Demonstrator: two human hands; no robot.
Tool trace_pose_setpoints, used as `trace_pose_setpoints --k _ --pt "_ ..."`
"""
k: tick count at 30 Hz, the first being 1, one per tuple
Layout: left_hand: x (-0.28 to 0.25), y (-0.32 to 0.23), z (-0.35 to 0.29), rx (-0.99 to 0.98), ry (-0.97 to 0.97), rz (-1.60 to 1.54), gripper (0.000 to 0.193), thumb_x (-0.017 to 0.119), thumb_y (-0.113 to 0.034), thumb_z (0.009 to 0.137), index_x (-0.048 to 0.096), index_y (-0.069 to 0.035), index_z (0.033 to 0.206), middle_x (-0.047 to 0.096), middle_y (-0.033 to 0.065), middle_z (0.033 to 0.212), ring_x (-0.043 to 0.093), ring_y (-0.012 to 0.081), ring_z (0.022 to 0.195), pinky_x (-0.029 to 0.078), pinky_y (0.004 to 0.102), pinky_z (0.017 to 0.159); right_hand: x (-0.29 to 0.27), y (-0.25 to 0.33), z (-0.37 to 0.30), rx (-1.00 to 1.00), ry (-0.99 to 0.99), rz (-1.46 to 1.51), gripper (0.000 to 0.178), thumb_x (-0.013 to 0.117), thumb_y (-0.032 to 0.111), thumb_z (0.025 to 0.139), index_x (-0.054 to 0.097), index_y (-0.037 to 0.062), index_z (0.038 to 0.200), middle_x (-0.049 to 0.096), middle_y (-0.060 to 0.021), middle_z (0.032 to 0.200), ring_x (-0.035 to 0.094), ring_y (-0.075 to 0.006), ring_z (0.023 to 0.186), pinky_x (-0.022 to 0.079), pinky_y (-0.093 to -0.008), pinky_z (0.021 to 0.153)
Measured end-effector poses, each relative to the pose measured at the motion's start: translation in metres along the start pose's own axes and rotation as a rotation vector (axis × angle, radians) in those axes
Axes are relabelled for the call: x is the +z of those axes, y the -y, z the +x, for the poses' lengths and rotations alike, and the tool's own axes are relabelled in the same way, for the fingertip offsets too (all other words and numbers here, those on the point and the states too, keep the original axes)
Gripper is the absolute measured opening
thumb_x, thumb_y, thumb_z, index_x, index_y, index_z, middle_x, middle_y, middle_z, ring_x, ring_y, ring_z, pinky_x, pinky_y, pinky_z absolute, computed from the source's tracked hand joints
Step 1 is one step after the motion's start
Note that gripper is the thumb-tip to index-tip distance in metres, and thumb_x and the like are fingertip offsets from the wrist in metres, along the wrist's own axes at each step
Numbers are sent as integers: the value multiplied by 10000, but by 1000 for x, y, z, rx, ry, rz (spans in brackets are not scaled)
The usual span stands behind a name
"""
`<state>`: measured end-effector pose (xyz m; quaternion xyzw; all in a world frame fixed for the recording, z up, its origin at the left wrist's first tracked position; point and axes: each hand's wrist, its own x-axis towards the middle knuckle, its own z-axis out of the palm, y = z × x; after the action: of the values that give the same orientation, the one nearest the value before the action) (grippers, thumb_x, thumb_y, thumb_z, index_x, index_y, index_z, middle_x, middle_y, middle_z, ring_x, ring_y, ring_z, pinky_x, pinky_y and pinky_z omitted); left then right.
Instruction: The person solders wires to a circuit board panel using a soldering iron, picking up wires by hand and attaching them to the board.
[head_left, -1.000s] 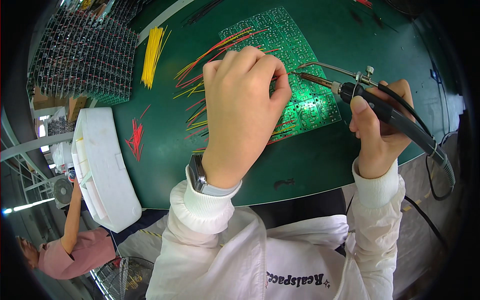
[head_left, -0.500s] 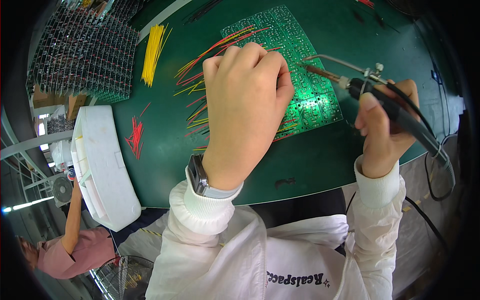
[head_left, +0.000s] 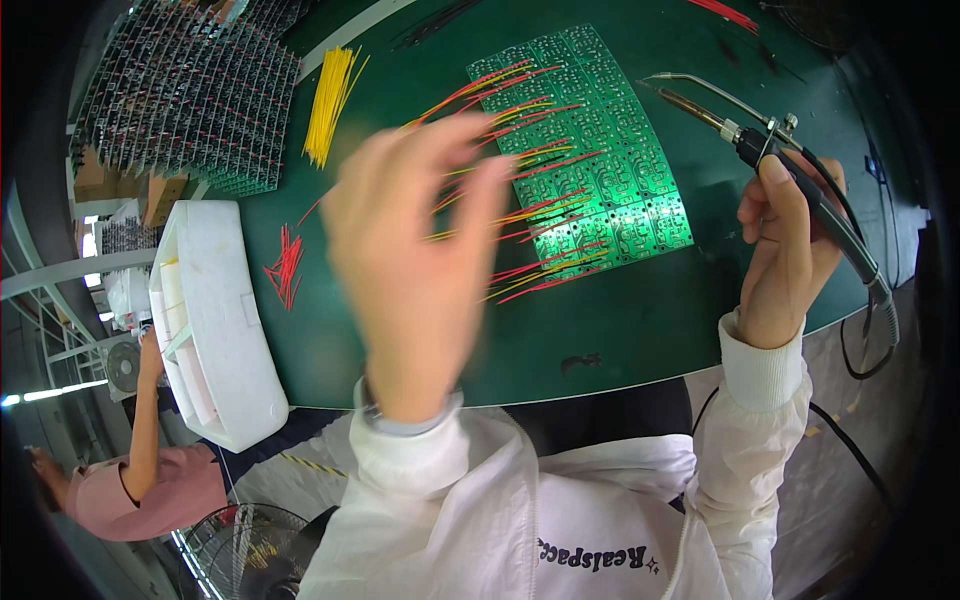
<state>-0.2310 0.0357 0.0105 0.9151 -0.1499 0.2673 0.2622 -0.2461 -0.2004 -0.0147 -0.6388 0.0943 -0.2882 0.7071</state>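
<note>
My left hand (head_left: 405, 255), blurred by motion, hovers over the wire ends left of the circuit board panel, thumb and forefinger apart and nothing visible between them. Beneath it, several red, yellow and black wires (head_left: 545, 215) stick out from the left side of the green circuit board panel (head_left: 640, 170). In my right hand (head_left: 790, 240) is a soldering iron (head_left: 770, 150) with a thin metal tube clamped along it. Its tip points up and left, above the table past the panel's right edge. Some wires are hidden behind my left hand.
Yellow wires (head_left: 332, 105) and short red wires (head_left: 287, 265) lie on the green table (head_left: 700, 330). A white foam box (head_left: 225, 320) stands at the left edge, stacked circuit boards (head_left: 190, 100) behind it. The iron's cable (head_left: 880, 295) hangs at right. Another person (head_left: 150, 490) is at far left.
My left hand has moved left off the panel, and its thumb and forefinger have parted, uncovering the wires. The soldering iron has swung up and right, away from the panel.
</note>
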Motion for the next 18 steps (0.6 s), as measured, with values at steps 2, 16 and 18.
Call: trace_pose_setpoints --k 2,16,18 --pt "-37 33 -8 -207 27 70 176 750 -46 847 720 -40 1021 682 51 897 623 167 823 494 303 764 -1 1 0 12 -9 -14 219 740 140 873 598 -10 945 608 -68 716 565 -114 561 416 -223 502" --pt "-85 165 17 -159 441 256 93 696 -26 878 679 3 965 680 100 862 637 211 768 506 326 725 -2 3 -5 11 3 0 236 753 119 864 574 -10 948 614 -66 736 568 -102 562 414 -211 498" --pt "-83 142 24 -125 426 188 104 699 -40 884 679 -2 979 686 92 870 647 210 785 507 325 736 -4 4 -9 25 11 -7 240 754 113 863 569 -10 953 616 -66 748 566 -100 561 414 -210 498"
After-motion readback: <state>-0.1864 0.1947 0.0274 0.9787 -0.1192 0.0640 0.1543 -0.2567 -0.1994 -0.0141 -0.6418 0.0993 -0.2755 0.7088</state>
